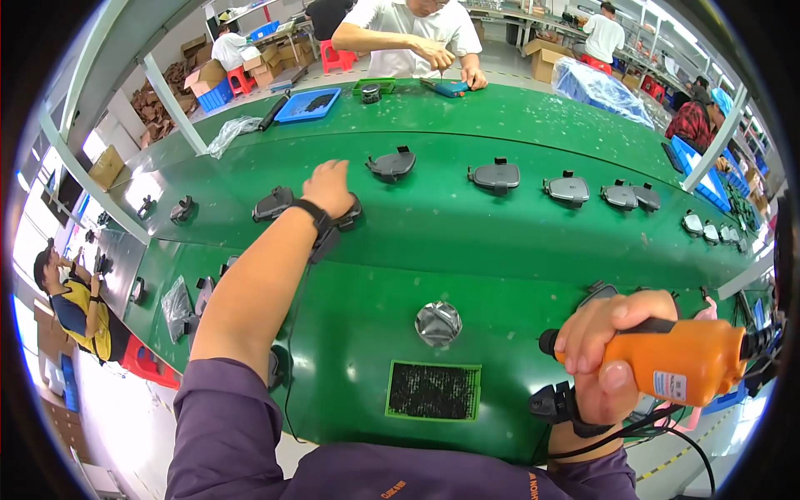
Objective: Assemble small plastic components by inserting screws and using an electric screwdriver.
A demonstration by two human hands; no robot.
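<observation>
My left hand (pixel 330 190) reaches over the raised green ledge, its fingers bent and held together. Its palm side is hidden. A dark grey phone-holder-like device (pixel 350 213) shows beside its wrist; whether the hand grips it cannot be seen. Another such device (pixel 273 203) lies just to the left. At the right, my right hand (pixel 602 354) is closed around an orange electric screwdriver (pixel 692 362), its dark tip pointing left. Both wrists wear black straps with small dark units. Below the screwdriver hang black cables (pixel 654 429).
Several similar devices (pixel 495 175) are spread along the ledge. In front of me are a round silvery dish (pixel 438 323) and a green-rimmed tray (pixel 433 363) of small black parts. Across the bench a person (pixel 417 37) handles a teal tool (pixel 451 88) near a blue tray (pixel 321 93).
</observation>
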